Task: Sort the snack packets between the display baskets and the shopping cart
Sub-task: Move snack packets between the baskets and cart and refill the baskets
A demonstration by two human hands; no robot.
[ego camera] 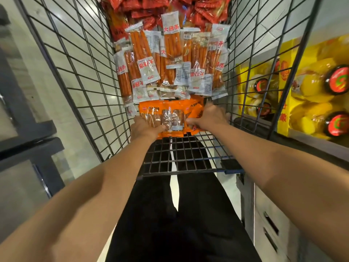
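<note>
two hands: left hand (144,127) and right hand (209,116) both grip orange packets (170,118) in cart (79,76); many stick packets (170,59) beyond.

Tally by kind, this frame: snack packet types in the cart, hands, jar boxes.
Snack packet types: 3 (orange packets, clear stick packets, red packets)
Hands: 2 (left hand, right hand)
Yellow jar boxes: 2
Total: 7

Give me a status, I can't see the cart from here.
Left hand and right hand both grip the orange packet stack. Stack low in the wire cart, before the stick-snack packets. Nothing blocking.
</note>
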